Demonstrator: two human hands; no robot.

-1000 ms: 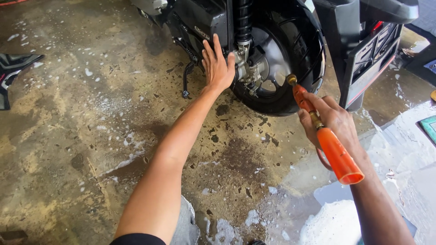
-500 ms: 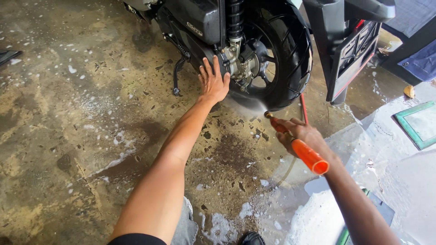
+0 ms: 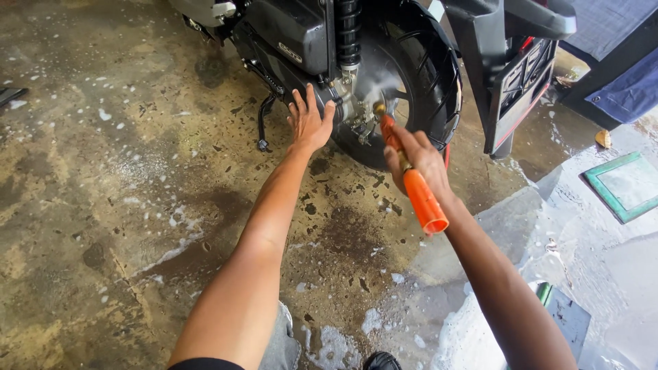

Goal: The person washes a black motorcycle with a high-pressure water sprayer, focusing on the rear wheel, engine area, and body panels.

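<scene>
Here, at the rear wheel:
Left hand: our fingers spread flat on the engine casing, likely for balance
Right hand: we clench the orange spray nozzle, tip just beside the hub
Floor: wet, flecked with foam

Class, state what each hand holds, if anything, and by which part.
The right hand grips the orange spray nozzle around its middle. The left hand holds nothing; it rests open against the black scooter's engine casing.
</scene>
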